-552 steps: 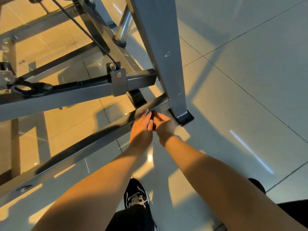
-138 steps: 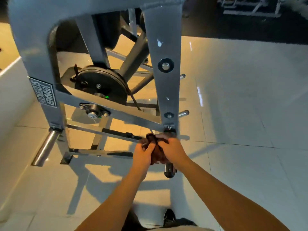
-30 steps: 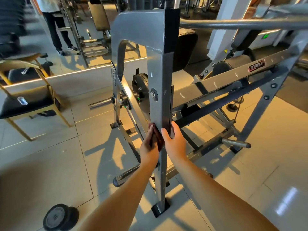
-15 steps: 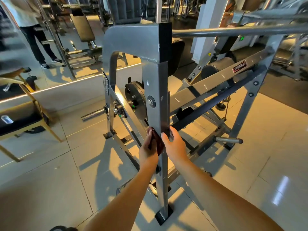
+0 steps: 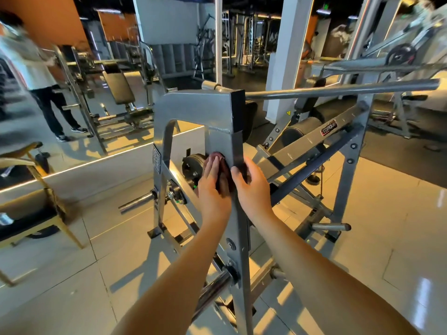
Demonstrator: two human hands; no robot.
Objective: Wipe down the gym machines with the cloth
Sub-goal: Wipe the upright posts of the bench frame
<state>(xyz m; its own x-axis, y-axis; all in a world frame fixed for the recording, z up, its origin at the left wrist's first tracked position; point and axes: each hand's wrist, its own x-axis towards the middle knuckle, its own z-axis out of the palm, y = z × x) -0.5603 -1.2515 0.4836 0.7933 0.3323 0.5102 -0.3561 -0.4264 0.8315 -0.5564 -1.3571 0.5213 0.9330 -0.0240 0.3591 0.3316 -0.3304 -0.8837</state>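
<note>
Left hand (image 5: 212, 187): flat, fingers straight and together, pressing the cloth against the front-left face of the upright post. Palm pressure rather than a grip, apparently to keep the whole wad of fabric on the metal while wiping.

Right hand (image 5: 252, 189): just beside the left, clasped round the post's right edge, thumb on the front face touching the cloth, fingers over the dark side. Probably steadying the stroke or trapping the cloth's far end; cannot tell which.

Cloth (image 5: 224, 174): dark reddish, bunched, held between both hands and the post, below the welded top corner.

Upright post (image 5: 219, 139): grey painted steel, vertical, nearest leg of the machine frame (image 5: 193, 102). Stretch above the hands, up to the black end cap, judged the likely next pass.

Weight plate (image 5: 193, 165): black, behind the left hand, inside the frame.

Chrome peg (image 5: 135, 204): sticking out low on the frame's left.

Long bar (image 5: 338, 91): running right from the frame top.

Roller pad (image 5: 300, 131): black, further right, beside a slanted beam.

Mirror (image 5: 72, 93): along the left wall, showing a standing person's reflection.

Chair (image 5: 31, 213): far left, on the tiled floor (image 5: 387, 238).
</note>
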